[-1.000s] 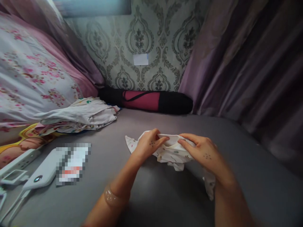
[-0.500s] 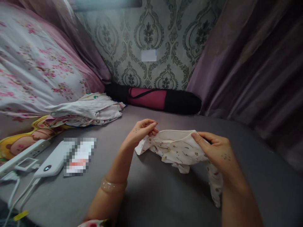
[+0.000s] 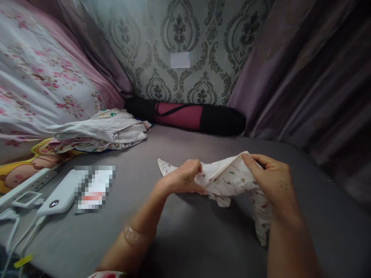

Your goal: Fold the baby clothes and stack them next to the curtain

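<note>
Presently, we are holding the printed garment (image 3: 228,177) over the grey sheet (image 3: 179,143), long axis running crosswise, pointed end leftward; our right hand (image 3: 274,179) is pinching its edge, our left hand (image 3: 185,177) touching, grip indeterminable.

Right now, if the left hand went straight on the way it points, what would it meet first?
Most likely the white printed garment: the left hand seems to touch its cloth, pointing across it. Roughly beyond is the right hand, pinching the garment's edge, though depth is unclear.

The left arm (image 3: 146,214) wears a translucent bangle (image 3: 131,234) and red-patterned white sleeve (image 3: 107,275); dots (image 3: 187,180) mark both hands (image 3: 274,179).
</note>
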### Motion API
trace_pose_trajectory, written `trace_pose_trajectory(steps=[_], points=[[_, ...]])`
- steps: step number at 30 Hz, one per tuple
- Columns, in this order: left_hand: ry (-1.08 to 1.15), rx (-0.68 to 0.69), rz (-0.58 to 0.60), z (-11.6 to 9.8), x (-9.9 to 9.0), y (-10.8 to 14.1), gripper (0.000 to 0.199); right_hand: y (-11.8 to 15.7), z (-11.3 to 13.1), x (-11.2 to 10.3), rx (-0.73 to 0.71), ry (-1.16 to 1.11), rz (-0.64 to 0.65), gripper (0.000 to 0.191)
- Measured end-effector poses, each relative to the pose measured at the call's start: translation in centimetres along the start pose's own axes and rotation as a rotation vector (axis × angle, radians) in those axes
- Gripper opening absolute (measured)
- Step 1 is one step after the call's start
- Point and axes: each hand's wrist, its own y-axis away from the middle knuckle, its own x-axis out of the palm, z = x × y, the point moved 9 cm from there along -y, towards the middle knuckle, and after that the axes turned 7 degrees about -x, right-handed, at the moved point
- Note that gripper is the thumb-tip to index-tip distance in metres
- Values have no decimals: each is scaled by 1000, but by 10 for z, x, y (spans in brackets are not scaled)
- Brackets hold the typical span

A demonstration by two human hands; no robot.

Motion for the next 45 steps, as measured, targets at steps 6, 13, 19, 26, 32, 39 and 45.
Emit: trace_pose_trajectory(steps=[6, 13, 19, 26, 32, 39, 45], points=[[-187, 72, -137, -16, 28, -9, 23, -2, -11, -17, 59, -1, -139, 31], [34, -20, -302, 6, -13, -9, 11, -5, -28, -22, 113, -56, -142, 31], [294, -166, -353, 34, -31, -11, 16, -6, -30, -12, 90, -61, -80, 29], [543, -233, -286, 44, -20, -13, 19, -7, -37, -1, 111, -40, -18, 28], [654, -139, -186, 35, -13, -15, 37, -9, -52, 9, 120, -49, 30, 29], [678, -175, -287, 46, -12, -19, 29, -9, -52, 11, 136, -3, 48, 30], [531, -129, -415, 43, -24, -16, 27, -10, -47, 13, 144, -15, 67, 33]])
